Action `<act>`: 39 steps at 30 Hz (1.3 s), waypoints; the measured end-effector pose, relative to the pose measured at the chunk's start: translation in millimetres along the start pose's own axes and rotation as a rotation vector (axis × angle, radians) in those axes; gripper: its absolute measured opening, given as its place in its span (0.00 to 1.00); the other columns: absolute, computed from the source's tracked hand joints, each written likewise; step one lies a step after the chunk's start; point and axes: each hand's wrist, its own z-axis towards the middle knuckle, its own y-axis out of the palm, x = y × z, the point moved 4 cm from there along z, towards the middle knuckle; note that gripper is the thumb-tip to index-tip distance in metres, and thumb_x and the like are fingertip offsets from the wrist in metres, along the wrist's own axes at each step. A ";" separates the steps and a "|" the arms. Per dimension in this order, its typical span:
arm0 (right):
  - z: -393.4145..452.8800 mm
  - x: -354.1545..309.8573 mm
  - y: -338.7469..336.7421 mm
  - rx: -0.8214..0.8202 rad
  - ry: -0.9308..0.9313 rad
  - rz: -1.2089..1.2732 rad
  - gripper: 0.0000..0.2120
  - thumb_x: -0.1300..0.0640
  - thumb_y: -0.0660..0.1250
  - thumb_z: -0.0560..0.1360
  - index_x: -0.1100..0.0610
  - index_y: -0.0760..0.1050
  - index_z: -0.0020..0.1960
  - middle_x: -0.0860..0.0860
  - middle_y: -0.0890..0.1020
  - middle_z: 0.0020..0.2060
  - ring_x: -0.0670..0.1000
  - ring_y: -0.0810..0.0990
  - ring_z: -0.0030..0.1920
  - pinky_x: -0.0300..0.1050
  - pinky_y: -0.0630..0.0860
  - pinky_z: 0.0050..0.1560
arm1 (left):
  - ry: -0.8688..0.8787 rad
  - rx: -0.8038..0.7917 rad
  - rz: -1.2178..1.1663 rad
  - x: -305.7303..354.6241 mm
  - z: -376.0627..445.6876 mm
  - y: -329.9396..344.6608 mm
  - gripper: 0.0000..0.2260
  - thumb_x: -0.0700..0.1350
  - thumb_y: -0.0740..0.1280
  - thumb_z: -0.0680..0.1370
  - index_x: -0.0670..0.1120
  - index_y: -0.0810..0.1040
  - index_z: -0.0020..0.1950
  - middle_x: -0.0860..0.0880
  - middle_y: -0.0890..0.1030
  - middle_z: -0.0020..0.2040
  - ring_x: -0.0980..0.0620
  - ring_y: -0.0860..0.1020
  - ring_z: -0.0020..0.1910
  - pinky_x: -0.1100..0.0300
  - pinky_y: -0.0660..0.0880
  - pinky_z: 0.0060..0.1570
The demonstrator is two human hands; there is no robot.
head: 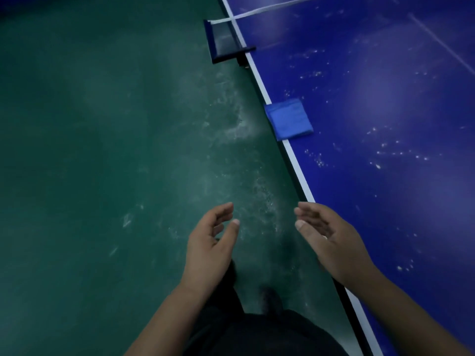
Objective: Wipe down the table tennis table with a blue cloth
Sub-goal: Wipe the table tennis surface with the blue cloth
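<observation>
A folded blue cloth (289, 119) lies on the near side edge of the dark blue table tennis table (385, 124), partly over its white border line. White specks and dusty marks dot the tabletop. My left hand (209, 246) hovers over the floor, empty, fingers loosely curved, palm turned inward. My right hand (331, 242) is held at the table's edge, also empty with relaxed fingers, palm facing the left hand. Both hands are well short of the cloth.
The net (270, 7) with its white top band crosses the table at the far end, fixed by a dark clamp post (223, 42) sticking out over the side. A scuffed green floor (102, 150) fills the left. My dark clothing shows at the bottom.
</observation>
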 end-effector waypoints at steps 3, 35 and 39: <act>52.0 -12.1 14.2 0.086 0.025 -0.001 0.14 0.52 0.70 0.77 0.34 0.74 0.57 0.34 0.82 0.53 0.36 0.80 0.55 0.26 0.75 0.48 | -0.004 -0.069 -0.041 2.7 66.5 -2.2 0.12 0.40 0.70 0.78 0.53 0.80 0.59 0.60 0.82 0.56 0.59 0.80 0.58 0.50 0.75 0.65; 458.9 103.1 9.5 0.436 0.613 -0.867 0.30 0.40 0.42 0.81 0.50 0.57 0.80 0.50 0.54 0.80 0.57 0.46 0.80 0.63 0.46 0.77 | 0.695 -0.779 0.742 1.6 638.0 186.5 0.24 0.55 0.57 0.81 0.42 0.73 0.71 0.40 0.65 0.76 0.40 0.58 0.77 0.40 0.57 0.75; 481.3 117.3 -35.7 0.773 0.915 -0.721 0.32 0.39 0.39 0.81 0.51 0.52 0.81 0.50 0.51 0.81 0.58 0.47 0.80 0.67 0.45 0.76 | 0.781 -0.880 0.831 -5.3 694.7 201.2 0.26 0.57 0.55 0.81 0.42 0.72 0.73 0.39 0.62 0.77 0.41 0.54 0.79 0.42 0.55 0.76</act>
